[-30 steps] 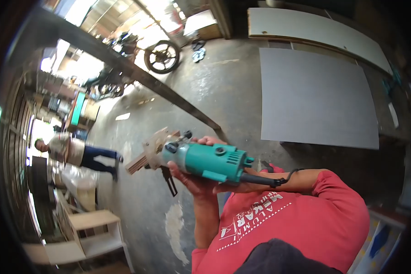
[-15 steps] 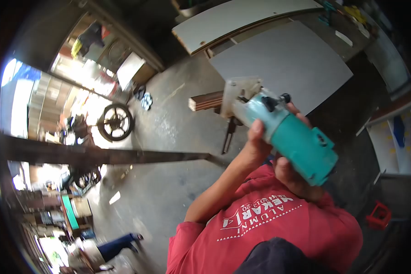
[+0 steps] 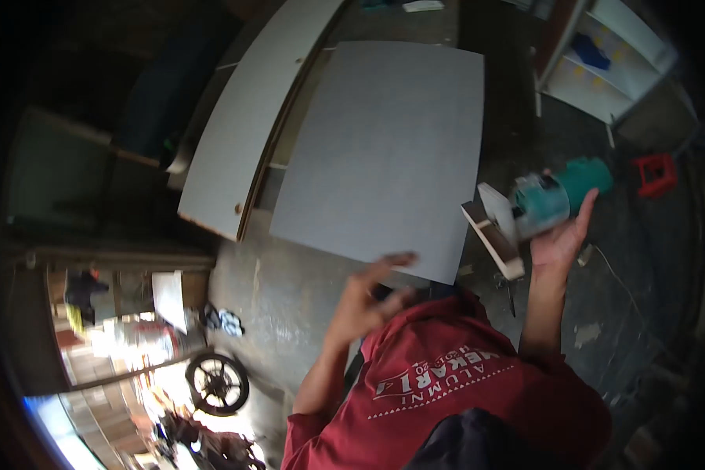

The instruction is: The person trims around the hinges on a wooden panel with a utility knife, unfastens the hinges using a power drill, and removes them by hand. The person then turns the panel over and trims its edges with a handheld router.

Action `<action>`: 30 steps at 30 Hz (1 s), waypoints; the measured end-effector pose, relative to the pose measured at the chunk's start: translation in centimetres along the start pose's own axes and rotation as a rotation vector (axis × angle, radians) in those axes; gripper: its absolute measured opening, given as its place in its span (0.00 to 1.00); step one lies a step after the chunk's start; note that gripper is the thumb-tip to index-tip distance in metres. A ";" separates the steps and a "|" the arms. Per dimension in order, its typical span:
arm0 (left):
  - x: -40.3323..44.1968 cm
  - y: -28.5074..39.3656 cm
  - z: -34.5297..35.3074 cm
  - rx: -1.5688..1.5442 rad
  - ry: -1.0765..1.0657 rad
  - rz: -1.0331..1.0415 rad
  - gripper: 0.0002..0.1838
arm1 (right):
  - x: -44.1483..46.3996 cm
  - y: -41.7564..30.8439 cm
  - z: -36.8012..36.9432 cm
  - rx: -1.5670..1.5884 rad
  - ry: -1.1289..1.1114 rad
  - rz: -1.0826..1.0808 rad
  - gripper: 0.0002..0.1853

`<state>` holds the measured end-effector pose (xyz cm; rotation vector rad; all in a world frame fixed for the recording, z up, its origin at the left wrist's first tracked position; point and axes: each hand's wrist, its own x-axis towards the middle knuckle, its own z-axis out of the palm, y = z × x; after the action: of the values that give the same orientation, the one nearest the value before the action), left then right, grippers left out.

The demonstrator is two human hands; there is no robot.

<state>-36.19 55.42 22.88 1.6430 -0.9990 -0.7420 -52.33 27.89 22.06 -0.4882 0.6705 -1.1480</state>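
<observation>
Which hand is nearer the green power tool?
The right hand, holding the green power tool from beneath; the left hand is apart from it, off to the left.

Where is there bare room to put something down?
Most of the grey panel looks bare, between the long white board and the power tool; so does floor between panel and wheel. It's crowded around the motorcycle.

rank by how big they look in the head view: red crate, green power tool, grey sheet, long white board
1. grey sheet
2. long white board
3. green power tool
4. red crate
</observation>
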 end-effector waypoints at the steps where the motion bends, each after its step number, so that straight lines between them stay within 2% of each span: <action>1: 0.5 -4.9 -1.4 0.000 0.072 -0.119 0.19 | -0.2 0.0 -1.3 0.017 0.097 0.009 0.38; 2: 0.5 -10.6 -2.9 -0.280 0.069 -0.427 0.17 | -0.6 0.0 -2.7 0.006 0.189 -0.011 0.36; 3: 1.3 -13.1 -4.9 -0.427 -0.047 -0.587 0.15 | -0.9 0.2 -4.2 -0.002 0.242 -0.069 0.34; 4: 1.6 -14.9 -5.7 -0.421 -0.099 -0.575 0.15 | -1.9 0.4 -5.9 -0.010 0.306 -0.125 0.31; 6: 2.0 -17.7 -7.9 -0.526 -0.278 -0.764 0.12 | -4.6 0.8 -9.0 0.043 0.340 -0.178 0.29; 7: 2.2 -18.4 -8.8 -0.507 -0.355 -0.763 0.12 | -6.7 1.7 -9.7 0.084 0.336 -0.195 0.27; 9: 3.0 -19.2 -9.7 -0.216 -0.474 -0.532 0.16 | -11.1 4.5 -8.7 0.067 0.497 -0.383 0.26; 10: 4.1 -19.3 -10.1 -0.226 -0.545 -0.510 0.16 | -12.4 5.2 -8.4 0.029 0.605 -0.499 0.25; 12: 5.5 -20.0 -11.3 0.398 -0.529 0.236 0.25 | -17.0 8.2 -11.2 0.034 0.657 -0.543 0.23; 13: 6.4 -21.2 -12.1 0.490 -0.623 0.424 0.37 | -19.4 9.9 -11.7 0.087 0.729 -0.528 0.23; 14: 6.7 -21.4 -12.3 0.467 -0.667 0.463 0.37 | -21.9 11.3 -10.0 0.130 0.750 -0.448 0.23; 16: 7.3 -21.6 -12.9 0.703 -0.866 0.487 0.50 | -26.0 14.0 -7.1 0.167 0.767 -0.448 0.23; 17: 7.4 -22.5 -12.9 0.721 -0.929 0.493 0.52 | -28.1 15.7 -8.2 0.193 0.762 -0.476 0.22; 20: 7.6 -24.1 -13.3 0.756 -0.927 0.627 0.47 | -33.4 19.3 -7.0 0.277 0.838 -0.659 0.21; 21: 7.7 -25.1 -13.3 0.775 -0.913 0.698 0.43 | -35.1 20.1 -6.3 0.349 0.871 -0.621 0.20; 26: 8.1 -26.9 -14.2 0.690 -0.929 0.818 0.39 | -40.4 22.5 -3.5 0.624 0.880 -0.532 0.23; 27: 8.1 -27.4 -14.8 0.634 -0.915 0.829 0.39 | -41.1 24.1 -5.1 0.657 0.845 -0.541 0.25; 30: 8.0 -28.8 -17.1 0.674 -0.925 0.847 0.38 | -42.1 25.9 -2.5 0.620 0.885 -0.502 0.26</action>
<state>-10.72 59.62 0.12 1.1214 -2.6101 -0.5704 -47.66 76.31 12.83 0.4543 0.9047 -1.9841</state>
